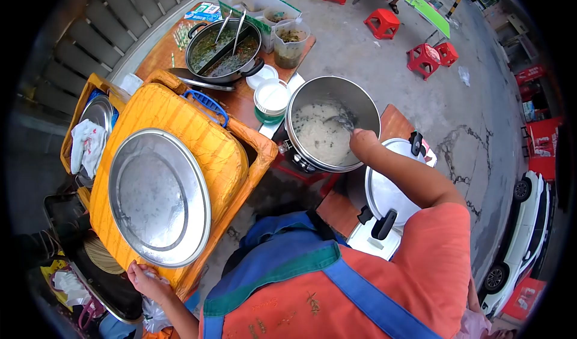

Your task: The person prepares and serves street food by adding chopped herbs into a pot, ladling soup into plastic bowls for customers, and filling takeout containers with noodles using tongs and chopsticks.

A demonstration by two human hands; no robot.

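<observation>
Metal utensil (pixel 342 121), apparently a ladle: sits inside the steel pot (pixel 359 100), dipped into a pale mixture (pixel 318 142) flecked with green. Already inserted, with the pot uncovered; apparently mid-stir or mid-scoop, cannot tell which. Not yet lifted clear; plenty seemingly left below the pot's rim. Points from the pot's right side inward to its middle; runs lengthwise along that line, tilted down into the mixture. Gripped by right hand (pixel 363 143), with fingers closed around the handle, at the pot's right side. Left hand (pixel 149 281): rests at the edge of the orange-yellow box (pixel 180 112), well left of the pot; partly curled, cannot tell whether pinching anything.
</observation>
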